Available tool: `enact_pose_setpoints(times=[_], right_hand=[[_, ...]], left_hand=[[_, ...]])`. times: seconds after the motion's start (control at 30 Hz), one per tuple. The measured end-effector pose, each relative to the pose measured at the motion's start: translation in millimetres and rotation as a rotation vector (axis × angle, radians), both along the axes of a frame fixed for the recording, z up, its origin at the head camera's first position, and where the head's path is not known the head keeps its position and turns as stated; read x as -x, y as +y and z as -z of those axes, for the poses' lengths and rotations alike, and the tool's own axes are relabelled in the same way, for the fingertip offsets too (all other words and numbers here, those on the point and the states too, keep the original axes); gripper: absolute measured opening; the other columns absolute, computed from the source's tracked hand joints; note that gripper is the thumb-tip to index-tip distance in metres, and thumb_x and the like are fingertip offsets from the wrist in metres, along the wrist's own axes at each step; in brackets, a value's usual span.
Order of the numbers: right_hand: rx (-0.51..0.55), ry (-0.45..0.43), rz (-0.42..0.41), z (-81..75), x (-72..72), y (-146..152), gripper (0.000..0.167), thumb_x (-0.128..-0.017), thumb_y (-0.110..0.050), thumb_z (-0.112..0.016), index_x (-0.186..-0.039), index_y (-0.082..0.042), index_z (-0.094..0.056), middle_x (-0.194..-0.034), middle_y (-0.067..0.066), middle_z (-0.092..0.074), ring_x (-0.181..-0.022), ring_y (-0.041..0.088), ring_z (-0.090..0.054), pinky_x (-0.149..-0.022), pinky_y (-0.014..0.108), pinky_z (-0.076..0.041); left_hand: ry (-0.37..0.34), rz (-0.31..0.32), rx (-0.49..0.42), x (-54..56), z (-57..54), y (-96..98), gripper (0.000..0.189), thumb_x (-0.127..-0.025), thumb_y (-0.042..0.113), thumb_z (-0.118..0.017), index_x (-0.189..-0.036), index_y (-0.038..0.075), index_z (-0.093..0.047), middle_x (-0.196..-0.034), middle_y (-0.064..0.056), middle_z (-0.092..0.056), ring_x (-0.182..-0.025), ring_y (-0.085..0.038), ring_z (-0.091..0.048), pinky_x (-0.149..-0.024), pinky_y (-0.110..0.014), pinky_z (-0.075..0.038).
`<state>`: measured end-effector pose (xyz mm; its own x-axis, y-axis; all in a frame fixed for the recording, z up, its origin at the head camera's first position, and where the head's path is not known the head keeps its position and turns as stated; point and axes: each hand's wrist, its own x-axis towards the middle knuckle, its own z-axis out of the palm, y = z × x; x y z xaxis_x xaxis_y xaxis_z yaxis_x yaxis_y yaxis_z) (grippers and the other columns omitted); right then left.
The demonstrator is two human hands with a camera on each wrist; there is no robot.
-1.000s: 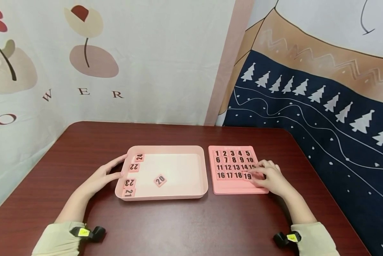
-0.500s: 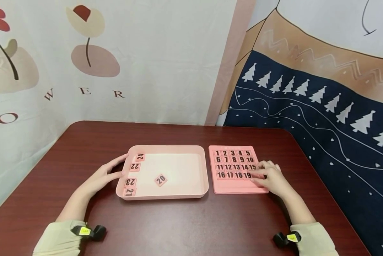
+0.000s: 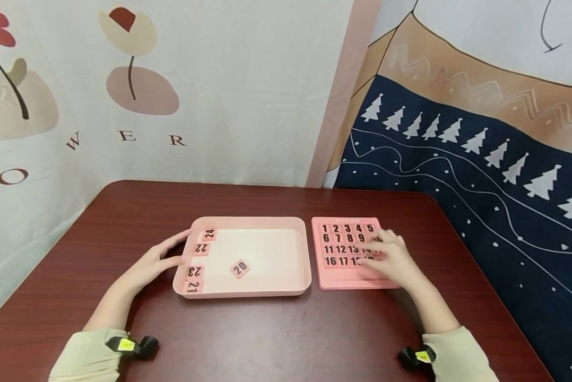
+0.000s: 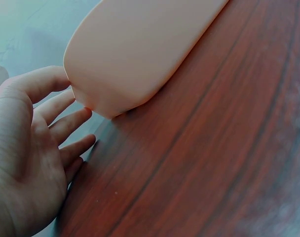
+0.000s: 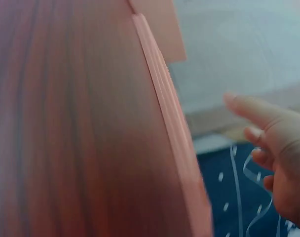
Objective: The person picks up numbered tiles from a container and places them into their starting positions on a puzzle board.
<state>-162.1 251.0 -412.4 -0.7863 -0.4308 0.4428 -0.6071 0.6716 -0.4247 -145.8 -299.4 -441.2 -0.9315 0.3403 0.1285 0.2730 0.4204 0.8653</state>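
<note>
My left hand (image 3: 147, 268) rests its thumb and fingertips against the left end of a pale pink tray (image 3: 276, 290); in the left wrist view its fingers are loosely spread at the tray's corner. Inside the tray lie number tiles: tile 20 (image 3: 240, 269) sits tilted near the middle, with 24 (image 3: 209, 234), 22 (image 3: 201, 249), 23 (image 3: 194, 272) and 21 (image 3: 192, 287) along the left wall. Over the pink number board (image 3: 345, 278) hovers my right hand (image 3: 396, 260), holding nothing, fingers extended. Rows of tiles from 1 fill the board; the hand covers those at the right.
A dark red-brown wooden table (image 3: 248, 339) carries the tray and board side by side, a narrow gap between them. Patterned cloths (image 3: 248, 106) hang behind and beside the table. A black wrist camera (image 3: 147, 347) is strapped at each sleeve.
My right hand has left tile 19 at the board's lower right and moved left and slightly up over the board. Tile 19 now lies in its row. The left hand stays at the tray.
</note>
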Motion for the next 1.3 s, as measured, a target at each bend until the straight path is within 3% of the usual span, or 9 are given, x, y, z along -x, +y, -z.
enact_pose_setpoints(times=[0.27,0.43,0.63,0.87,1.03,1.3], right_hand=[[0.085,0.053,-0.213,-15.3,0.1,-78.9,0.036,-0.066,-0.016,-0.088,-0.101,-0.013,-0.077,-0.093,-0.006,-0.053,-0.092,0.017,-0.044,-0.082,0.040,-0.033],[0.014,0.006,-0.287,-15.4,4.3,-123.8,0.037,-0.069,-0.021,-0.087,-0.105,-0.018,-0.076,-0.096,-0.005,-0.055,-0.097,0.020,-0.048,-0.087,0.041,-0.033],[-0.111,-0.063,-0.373,-12.6,12.5,-167.8,0.037,-0.073,-0.028,-0.084,-0.108,-0.022,-0.075,-0.094,-0.007,-0.052,-0.092,0.012,-0.045,-0.083,0.034,-0.033],[-0.274,-0.136,-0.398,-4.1,24.1,-203.5,0.043,-0.072,-0.038,-0.083,-0.113,-0.028,-0.073,-0.092,-0.010,-0.054,-0.089,0.006,-0.043,-0.081,0.026,-0.032],[-0.294,-0.203,-0.388,0.9,30.3,-217.8,0.042,-0.073,-0.039,-0.082,-0.113,-0.030,-0.073,-0.090,-0.010,-0.054,-0.087,0.005,-0.042,-0.083,0.025,-0.031],[-0.321,-0.239,-0.366,7.2,36.1,-228.9,0.038,-0.074,-0.037,-0.083,-0.110,-0.032,-0.074,-0.088,-0.012,-0.054,-0.083,0.005,-0.042,-0.078,0.024,-0.031]], left_hand=[[-0.024,-0.019,0.008,-1.6,-1.0,1.4,0.061,-0.095,0.018,-0.061,-0.150,0.014,-0.035,-0.152,-0.011,-0.032,-0.131,0.004,-0.024,-0.095,-0.009,-0.021],[-0.028,-0.020,0.010,-0.5,-0.2,3.0,0.061,-0.095,0.018,-0.061,-0.150,0.013,-0.034,-0.152,-0.011,-0.032,-0.132,0.002,-0.024,-0.095,-0.009,-0.021],[-0.035,-0.025,0.020,0.0,-0.8,3.3,0.062,-0.095,0.019,-0.061,-0.150,0.013,-0.034,-0.152,-0.010,-0.031,-0.133,-0.001,-0.024,-0.096,-0.012,-0.022],[-0.036,-0.027,0.021,-1.0,-0.6,2.5,0.062,-0.095,0.018,-0.061,-0.150,0.014,-0.034,-0.152,-0.010,-0.032,-0.133,-0.002,-0.024,-0.099,-0.016,-0.022],[-0.048,-0.032,0.026,-0.4,-0.5,2.0,0.062,-0.095,0.019,-0.061,-0.150,0.016,-0.034,-0.152,-0.008,-0.031,-0.136,-0.008,-0.023,-0.103,-0.031,-0.022],[-0.047,-0.028,0.021,0.3,0.0,1.7,0.062,-0.095,0.019,-0.061,-0.150,0.015,-0.034,-0.153,-0.009,-0.031,-0.136,-0.008,-0.022,-0.103,-0.028,-0.022]])
